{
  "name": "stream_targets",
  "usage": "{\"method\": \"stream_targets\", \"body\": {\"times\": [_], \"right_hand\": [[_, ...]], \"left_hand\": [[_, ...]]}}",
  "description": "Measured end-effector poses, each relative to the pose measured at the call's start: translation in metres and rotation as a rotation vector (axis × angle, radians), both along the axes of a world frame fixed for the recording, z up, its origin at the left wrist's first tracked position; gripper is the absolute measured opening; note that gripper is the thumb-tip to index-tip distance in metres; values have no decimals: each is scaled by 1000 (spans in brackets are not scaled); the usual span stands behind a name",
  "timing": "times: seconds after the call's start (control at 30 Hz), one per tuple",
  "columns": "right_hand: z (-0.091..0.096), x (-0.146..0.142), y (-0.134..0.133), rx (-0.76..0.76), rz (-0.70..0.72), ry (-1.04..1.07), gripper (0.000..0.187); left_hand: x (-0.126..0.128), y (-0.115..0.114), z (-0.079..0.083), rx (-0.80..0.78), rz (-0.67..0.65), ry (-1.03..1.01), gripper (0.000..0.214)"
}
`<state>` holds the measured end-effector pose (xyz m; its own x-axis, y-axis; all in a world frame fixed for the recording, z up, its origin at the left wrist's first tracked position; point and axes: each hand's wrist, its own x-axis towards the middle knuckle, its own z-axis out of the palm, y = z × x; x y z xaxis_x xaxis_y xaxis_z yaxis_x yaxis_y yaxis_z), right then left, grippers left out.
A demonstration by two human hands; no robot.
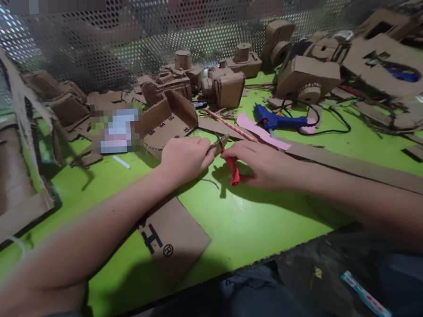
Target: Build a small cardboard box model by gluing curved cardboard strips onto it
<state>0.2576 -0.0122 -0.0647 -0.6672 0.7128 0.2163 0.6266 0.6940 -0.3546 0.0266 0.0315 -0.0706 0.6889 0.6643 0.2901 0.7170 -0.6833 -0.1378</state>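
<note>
My left hand (186, 159) is closed on a small cardboard strip (223, 141), whose free end sticks out to the right. In my right hand (259, 164) is a pair of scissors with red handles (234, 170). A dark blade points up and left, right at the cardboard strip; I cannot tell whether it touches. Just behind my left hand stands an open cardboard box form (170, 125). A thin curled cardboard sliver (211, 181) lies below the hands. Partly under my left forearm is a flat cardboard piece (176, 236) with black print.
A blue glue gun (278, 119) with a black cord lies on pink paper (259, 131). Near it are a striped pencil (229, 124) and a long cardboard strip (357, 167). Several cardboard camera models (229, 87) line the perforated metal screen (130, 35). A cut cardboard frame (26, 206) stands left.
</note>
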Motion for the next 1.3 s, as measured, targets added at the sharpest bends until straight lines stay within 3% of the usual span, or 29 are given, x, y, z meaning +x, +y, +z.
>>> {"method": "stream_targets", "body": {"times": [0.1,0.23,0.4,0.57,0.7,0.87,0.97,1.13,1.3], "right_hand": [[-4,-5,2,137,-130,-72,23],[9,-9,2,237,-368,-95,23],[23,-9,-6,304,-321,125,28],[8,-9,-9,367,-243,186,26],[4,-11,-7,244,-345,74,30],[25,-20,-10,79,-489,-245,32],[29,-25,-12,89,-517,-391,31],[28,-30,-16,216,-448,-545,25],[39,-41,-12,150,-445,-656,28]], "left_hand": [[-3,-2,-2,13,-36,-46,43],[-4,-5,-2,-13,-32,-55,40],[-1,-6,1,-48,13,-13,43],[1,-7,2,-49,33,-2,44],[1,-8,1,-41,32,-20,43],[1,-7,0,-30,3,-55,43],[1,-7,-1,-36,-9,-61,42],[2,-5,0,-18,-48,-40,40],[3,-2,1,-25,-54,1,40]]}}
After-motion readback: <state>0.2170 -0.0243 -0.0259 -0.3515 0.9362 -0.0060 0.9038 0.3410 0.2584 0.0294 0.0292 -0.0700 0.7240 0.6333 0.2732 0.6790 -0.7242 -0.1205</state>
